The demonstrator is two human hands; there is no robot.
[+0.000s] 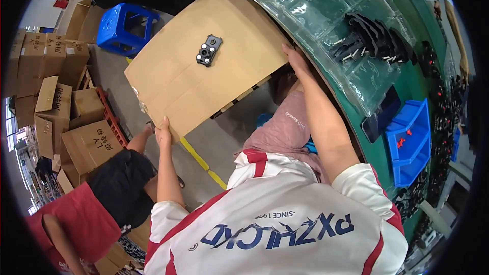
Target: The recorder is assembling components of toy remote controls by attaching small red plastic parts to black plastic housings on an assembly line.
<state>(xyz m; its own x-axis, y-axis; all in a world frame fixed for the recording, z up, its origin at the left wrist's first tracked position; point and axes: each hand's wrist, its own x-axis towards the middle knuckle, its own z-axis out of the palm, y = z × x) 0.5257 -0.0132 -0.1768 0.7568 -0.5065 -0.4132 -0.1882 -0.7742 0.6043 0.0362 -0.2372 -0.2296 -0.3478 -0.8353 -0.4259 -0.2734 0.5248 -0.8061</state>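
Observation:
I hold a large flat brown cardboard sheet [204,66] out in front of me. My left hand [164,133] grips its near left corner. At the sheet's right edge, close to the green table, my right hand [296,60] grips it. A small black plastic part [209,50] with several pale round spots lies loose on top of the cardboard, toward its far side. Under the sheet, darker tray edges show along its near edge.
A green table [397,66] curves along the right, carrying clear blister trays [316,5], a cluster of black parts [374,35] and blue bins [410,137]. A blue stool [125,26] and stacked cardboard boxes [61,97] stand left. A person in red and black [102,193] is at lower left.

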